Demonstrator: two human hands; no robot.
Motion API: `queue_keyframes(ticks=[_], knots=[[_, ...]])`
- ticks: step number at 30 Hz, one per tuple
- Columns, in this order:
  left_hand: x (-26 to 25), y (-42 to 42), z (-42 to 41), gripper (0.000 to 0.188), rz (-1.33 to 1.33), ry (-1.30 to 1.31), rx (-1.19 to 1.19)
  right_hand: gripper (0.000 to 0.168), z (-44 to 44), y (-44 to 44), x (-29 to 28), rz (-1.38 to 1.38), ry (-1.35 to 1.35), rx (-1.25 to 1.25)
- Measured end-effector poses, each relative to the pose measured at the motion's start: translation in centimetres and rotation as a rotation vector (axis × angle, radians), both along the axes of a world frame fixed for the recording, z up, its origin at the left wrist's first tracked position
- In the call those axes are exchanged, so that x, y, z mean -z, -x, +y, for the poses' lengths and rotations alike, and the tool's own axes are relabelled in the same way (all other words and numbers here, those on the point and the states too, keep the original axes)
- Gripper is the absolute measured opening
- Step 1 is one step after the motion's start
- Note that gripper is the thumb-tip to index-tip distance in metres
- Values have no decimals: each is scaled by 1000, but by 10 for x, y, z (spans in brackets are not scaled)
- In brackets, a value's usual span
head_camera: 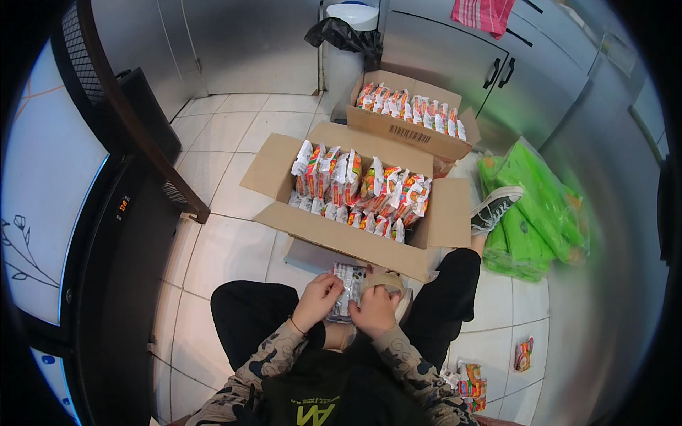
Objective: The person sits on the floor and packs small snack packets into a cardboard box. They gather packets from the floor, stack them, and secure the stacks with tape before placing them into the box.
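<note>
Low in front of me, my left hand has its fingers closed on the left edge of a printed plastic packet. A roll of beige tape hangs at my right hand, whose thumb presses on the packet's right side. How the fingers grip the roll is partly hidden. Just beyond the hands stands an open cardboard box holding rows of red and white noodle packets.
A second open carton of similar packets stands behind. Green bundles in clear plastic lie right, beside a sneaker. Loose packets lie on the tiles at lower right. A lined bin stands by the cabinets.
</note>
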State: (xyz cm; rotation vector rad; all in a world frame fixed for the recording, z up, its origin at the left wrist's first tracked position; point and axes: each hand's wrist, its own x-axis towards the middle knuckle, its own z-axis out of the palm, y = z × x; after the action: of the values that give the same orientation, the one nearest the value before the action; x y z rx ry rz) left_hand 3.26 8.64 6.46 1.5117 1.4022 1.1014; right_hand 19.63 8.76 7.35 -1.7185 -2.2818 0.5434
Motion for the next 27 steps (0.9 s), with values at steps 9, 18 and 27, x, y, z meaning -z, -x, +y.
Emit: queue_keyframes(ticks=[9,18,27], knots=[[7,4,0,23,-13,142,17,76,-6,13,7,-43,-240,-1],[18,9,2,14,-15,73,15,77,-9,14,2,-63,-240,-30],[19,5,2,11,191,-29,-125,66,-9,17,2,-20,-255,-18]])
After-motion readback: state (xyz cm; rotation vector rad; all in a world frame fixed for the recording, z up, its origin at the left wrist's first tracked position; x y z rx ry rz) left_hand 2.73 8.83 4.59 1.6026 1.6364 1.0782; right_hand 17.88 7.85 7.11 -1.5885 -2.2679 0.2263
